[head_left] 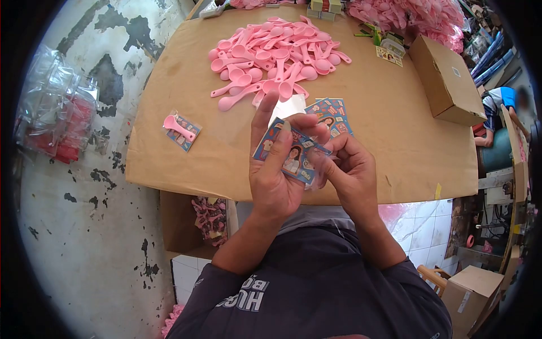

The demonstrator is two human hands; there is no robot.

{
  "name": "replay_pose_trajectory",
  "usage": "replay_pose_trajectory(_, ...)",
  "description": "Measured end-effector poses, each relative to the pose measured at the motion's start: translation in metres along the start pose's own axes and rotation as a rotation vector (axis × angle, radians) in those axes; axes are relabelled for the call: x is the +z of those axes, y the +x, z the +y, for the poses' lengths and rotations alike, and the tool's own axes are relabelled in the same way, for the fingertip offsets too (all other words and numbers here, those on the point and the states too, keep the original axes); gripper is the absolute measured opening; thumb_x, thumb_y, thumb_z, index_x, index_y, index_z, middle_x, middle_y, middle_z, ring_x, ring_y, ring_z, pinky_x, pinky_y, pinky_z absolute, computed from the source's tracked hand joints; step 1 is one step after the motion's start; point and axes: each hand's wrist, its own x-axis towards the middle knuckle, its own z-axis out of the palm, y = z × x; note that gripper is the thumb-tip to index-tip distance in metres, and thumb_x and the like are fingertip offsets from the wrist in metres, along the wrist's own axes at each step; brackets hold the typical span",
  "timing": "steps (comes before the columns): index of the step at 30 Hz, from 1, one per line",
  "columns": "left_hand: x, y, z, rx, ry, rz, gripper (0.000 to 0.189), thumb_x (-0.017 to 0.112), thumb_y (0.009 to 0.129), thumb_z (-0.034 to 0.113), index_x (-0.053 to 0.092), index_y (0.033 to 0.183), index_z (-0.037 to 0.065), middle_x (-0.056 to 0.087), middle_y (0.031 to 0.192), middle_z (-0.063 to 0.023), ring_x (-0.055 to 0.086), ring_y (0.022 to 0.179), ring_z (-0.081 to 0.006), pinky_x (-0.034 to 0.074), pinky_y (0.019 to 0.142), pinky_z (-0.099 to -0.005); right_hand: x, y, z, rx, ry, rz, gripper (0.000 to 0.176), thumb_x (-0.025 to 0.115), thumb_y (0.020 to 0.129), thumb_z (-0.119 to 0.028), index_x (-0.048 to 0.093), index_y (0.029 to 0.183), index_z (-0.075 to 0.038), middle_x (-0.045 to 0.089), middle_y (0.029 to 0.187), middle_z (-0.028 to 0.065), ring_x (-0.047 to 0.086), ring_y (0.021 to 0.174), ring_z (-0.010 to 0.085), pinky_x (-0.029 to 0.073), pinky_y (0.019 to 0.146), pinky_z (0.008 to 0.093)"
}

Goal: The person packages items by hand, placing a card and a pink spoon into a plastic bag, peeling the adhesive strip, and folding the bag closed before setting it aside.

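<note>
My left hand (274,186) holds a blue printed card (293,161) with a cartoon figure on it, thumb pressed on its face and forefinger stretched upward. At the card's right edge, the fingers of my right hand (355,175) pinch a piece of clear plastic (317,174), which looks like a small bag. More blue cards (337,113) lie on the table just beyond my hands, beside a white stack (291,107). A large heap of pink spoons (276,51) is spread further back. To the left rests a clear packet with a pink spoon (179,130) over a blue card.
Brown paper covers the table (406,152). A cardboard box (446,79) stands at its right edge, near heaped pink bags (401,17). Plastic bags (56,101) hang on the left wall. Below the table is an open box (183,226). Another person (497,107) sits at far right.
</note>
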Motion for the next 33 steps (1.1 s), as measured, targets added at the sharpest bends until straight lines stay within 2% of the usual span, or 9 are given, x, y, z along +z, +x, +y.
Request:
replay_pose_trajectory(5, 0.004, -0.001, 0.0, 0.028, 0.012, -0.025, 0.06, 0.048, 0.11, 0.012, 0.021, 0.164, 0.017, 0.065, 0.116, -0.0155, 0.068, 0.109, -0.0223, 0.059, 0.097, -0.0393, 0.012, 0.002, 0.005, -0.094, -0.041, 0.031, 0.029, 0.076, 0.095, -0.007, 0.054, 0.114, -0.004, 0.064, 0.109, 0.0045, 0.064, 0.102, 0.0088, 0.055, 0.079, 0.0246)
replay_pose_trajectory(8, 0.006, -0.002, -0.003, 0.02, -0.02, -0.061, 0.061, 0.049, 0.11, 0.012, 0.02, 0.164, 0.016, 0.065, 0.111, -0.0143, 0.068, 0.103, -0.0199, 0.058, 0.094, -0.0373, 0.008, 0.002, 0.003, -0.021, -0.044, -0.02, 0.031, 0.075, 0.095, -0.005, 0.052, 0.116, -0.005, 0.062, 0.114, 0.0043, 0.061, 0.111, 0.0106, 0.053, 0.087, 0.0266)
replay_pose_trajectory(11, 0.005, -0.003, -0.006, 0.018, 0.031, -0.049, 0.061, 0.05, 0.11, 0.013, 0.021, 0.163, 0.01, 0.065, 0.106, -0.0124, 0.067, 0.098, -0.0184, 0.057, 0.093, -0.0353, 0.01, 0.006, 0.006, -0.061, -0.053, -0.003, 0.032, 0.076, 0.094, -0.005, 0.053, 0.115, -0.005, 0.061, 0.111, 0.003, 0.061, 0.108, 0.0097, 0.052, 0.087, 0.0254)
replay_pose_trajectory(13, 0.0, -0.004, -0.008, -0.024, 0.019, -0.067, 0.059, 0.046, 0.111, 0.016, 0.019, 0.162, 0.006, 0.061, 0.105, -0.0128, 0.067, 0.098, -0.0215, 0.058, 0.097, -0.0426, 0.011, 0.009, 0.011, -0.069, -0.042, 0.005, 0.032, 0.076, 0.093, -0.005, 0.052, 0.115, -0.005, 0.061, 0.109, 0.0023, 0.061, 0.105, 0.0092, 0.051, 0.087, 0.0249)
replay_pose_trajectory(21, 0.003, -0.01, -0.006, -0.102, 0.008, 0.0, 0.057, 0.05, 0.111, 0.023, 0.026, 0.159, 0.004, 0.061, 0.104, -0.0108, 0.066, 0.097, -0.0192, 0.057, 0.092, -0.0376, 0.013, 0.018, 0.021, -0.134, -0.089, 0.026, 0.042, 0.083, 0.087, -0.006, 0.052, 0.115, -0.007, 0.055, 0.106, 0.0007, 0.057, 0.095, 0.0081, 0.05, 0.083, 0.0233)
replay_pose_trajectory(27, -0.011, 0.0, 0.008, -0.088, -0.001, 0.079, 0.048, 0.051, 0.111, 0.027, 0.037, 0.151, 0.003, 0.062, 0.099, -0.0082, 0.068, 0.094, -0.0186, 0.058, 0.084, -0.0327, 0.018, 0.017, 0.007, -0.638, -0.741, 0.196, 0.058, 0.086, 0.073, -0.002, 0.063, 0.126, -0.009, 0.057, 0.117, 0.0069, 0.057, 0.09, 0.0156, 0.049, 0.071, 0.028)
replay_pose_trajectory(29, -0.022, 0.004, 0.012, -0.039, 0.022, 0.134, 0.048, 0.051, 0.111, 0.028, 0.037, 0.15, 0.004, 0.061, 0.098, -0.0074, 0.067, 0.092, -0.018, 0.057, 0.086, -0.0345, 0.01, 0.019, 0.004, -1.039, -0.997, -0.06, 0.046, 0.083, 0.069, -0.001, 0.075, 0.113, -0.013, 0.06, 0.124, 0.0085, 0.058, 0.09, 0.0206, 0.048, 0.068, 0.0317)
replay_pose_trajectory(30, -0.024, 0.006, 0.015, -0.031, 0.027, 0.149, 0.045, 0.051, 0.111, 0.03, 0.04, 0.148, 0.006, 0.061, 0.096, -0.0051, 0.065, 0.089, -0.0156, 0.056, 0.09, -0.0374, 0.01, 0.016, -0.002, -1.008, -0.998, -0.138, 0.03, 0.082, 0.069, -0.002, 0.078, 0.097, -0.014, 0.064, 0.123, 0.0086, 0.06, 0.092, 0.0231, 0.05, 0.071, 0.0339)
replay_pose_trajectory(33, -0.033, 0.008, 0.027, -0.031, -0.021, 0.205, 0.047, 0.051, 0.111, 0.037, 0.045, 0.146, 0.007, 0.056, 0.092, -0.0002, 0.06, 0.087, -0.0105, 0.054, 0.093, -0.0361, 0.008, 0.019, -0.013, -0.985, -1.042, -0.31, 0.028, 0.082, 0.071, -0.005, 0.077, 0.098, -0.013, 0.067, 0.116, 0.0085, 0.062, 0.094, 0.0249, 0.051, 0.075, 0.0348)
